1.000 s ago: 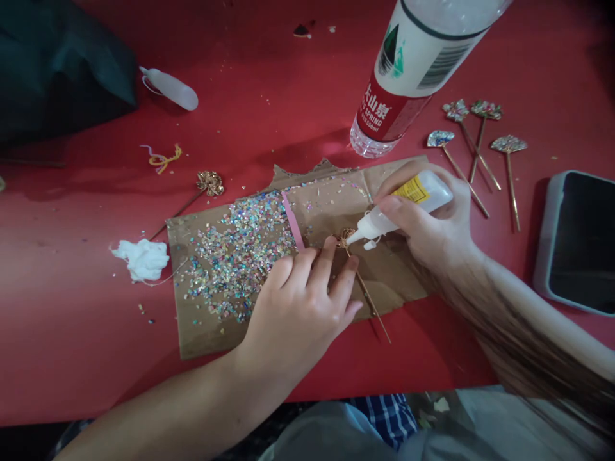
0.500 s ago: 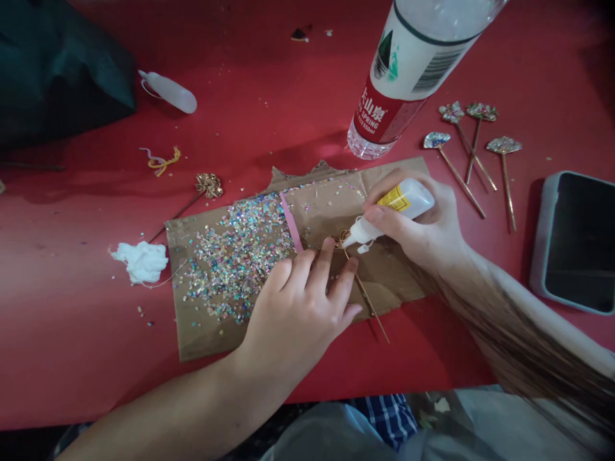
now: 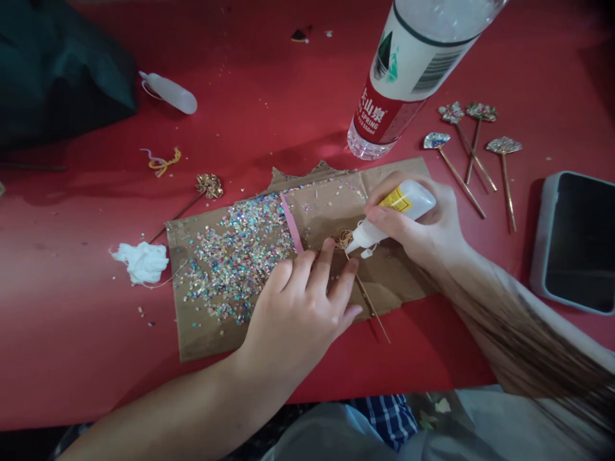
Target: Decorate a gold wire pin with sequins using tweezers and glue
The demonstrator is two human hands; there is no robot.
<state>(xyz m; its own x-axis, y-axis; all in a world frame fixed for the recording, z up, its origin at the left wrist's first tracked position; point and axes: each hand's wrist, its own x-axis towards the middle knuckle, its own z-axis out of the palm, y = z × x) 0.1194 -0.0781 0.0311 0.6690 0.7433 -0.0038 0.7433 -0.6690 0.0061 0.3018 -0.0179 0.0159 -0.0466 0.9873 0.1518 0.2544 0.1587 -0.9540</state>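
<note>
My right hand (image 3: 425,224) grips a small white glue bottle (image 3: 394,212) with a yellow label, its nozzle touching the fan-shaped head of a thin gold stick ornament (image 3: 358,282). The ornament lies on a piece of brown cardboard (image 3: 202,333). My left hand (image 3: 300,307) rests on the cardboard, fingers curled and pressing down on the ornament's stem. A heap of multicoloured glitter flakes (image 3: 235,250) covers the cardboard's left half, bordered by a pink strip (image 3: 291,222).
A large water bottle (image 3: 408,70) stands behind the cardboard on the red table (image 3: 72,320). Several finished glittered stick ornaments (image 3: 475,153) lie at right, beside a phone (image 3: 576,240). A bare gold ornament (image 3: 204,189), white cotton wad (image 3: 141,261), another small bottle (image 3: 168,91) and dark bag (image 3: 52,70) sit left.
My right hand with the glue bottle has shifted slightly left and down, keeping the nozzle on the ornament's head. My left hand has stayed in place.
</note>
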